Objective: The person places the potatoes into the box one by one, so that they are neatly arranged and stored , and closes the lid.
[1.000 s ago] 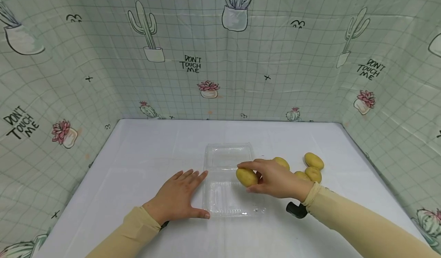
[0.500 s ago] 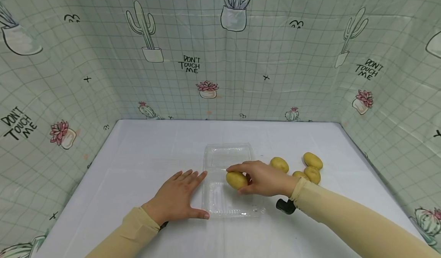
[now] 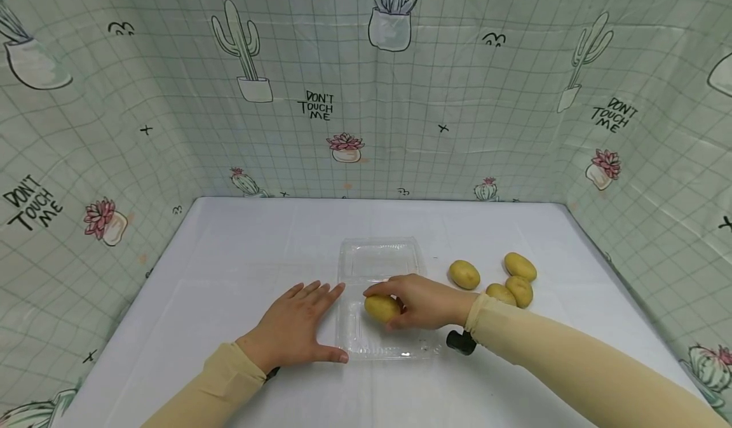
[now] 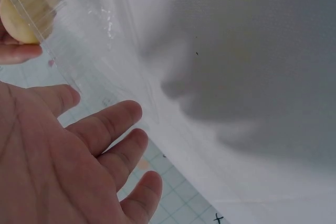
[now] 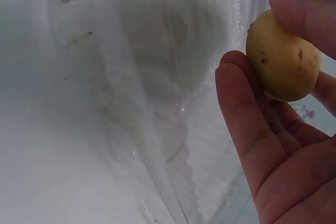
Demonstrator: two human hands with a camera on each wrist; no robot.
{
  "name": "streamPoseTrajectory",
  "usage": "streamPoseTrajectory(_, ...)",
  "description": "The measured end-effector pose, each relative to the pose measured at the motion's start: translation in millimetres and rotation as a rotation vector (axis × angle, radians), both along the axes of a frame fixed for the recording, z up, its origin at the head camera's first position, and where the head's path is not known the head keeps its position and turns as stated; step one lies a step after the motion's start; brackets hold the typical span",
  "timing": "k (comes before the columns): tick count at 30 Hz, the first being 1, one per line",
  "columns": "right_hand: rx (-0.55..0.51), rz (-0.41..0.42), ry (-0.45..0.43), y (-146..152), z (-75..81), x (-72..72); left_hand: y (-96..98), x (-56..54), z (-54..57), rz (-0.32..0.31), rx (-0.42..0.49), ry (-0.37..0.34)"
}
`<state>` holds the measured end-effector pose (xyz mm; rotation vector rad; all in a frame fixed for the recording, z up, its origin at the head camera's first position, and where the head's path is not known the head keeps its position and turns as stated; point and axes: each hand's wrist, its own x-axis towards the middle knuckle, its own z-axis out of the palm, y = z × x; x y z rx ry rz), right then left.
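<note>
Between thumb and fingers my right hand grips a yellow potato, held over the near half of a clear plastic clamshell box. The right wrist view shows the same potato pinched, with small dark spots on its skin. The box lies unfolded, its lid half toward the back. At the box's left edge my left hand lies with fingers spread and straight, index fingertip and thumb tip by the rim. In the left wrist view that hand's palm faces the camera, holding nothing.
Right of the box, a lone potato sits on the white table. Farther right, several potatoes lie grouped. A black wrist-worn device hangs under the right wrist. Patterned cloth walls enclose the table at the back and sides.
My right hand has carried the potato leftward and slightly down over the box's near half. The lone potato behind the hand has come into full view. My left hand stays put.
</note>
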<state>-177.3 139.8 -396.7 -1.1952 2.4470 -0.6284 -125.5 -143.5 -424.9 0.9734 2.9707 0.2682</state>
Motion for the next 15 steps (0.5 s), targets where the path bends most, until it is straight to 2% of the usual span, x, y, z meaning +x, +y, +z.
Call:
streamPoseTrajectory(9, 0.047, 0.006, -0.001, -7, -10.1, 0.3, 0.1, -1.0, -1.3, 0.0, -0.016, -0.004)
streamPoseTrajectory(15, 0.115, 0.05, 0.042, -11, -13.6, 2.4, -0.1, -0.7, -1.1, 0.002, 0.0, -0.01)
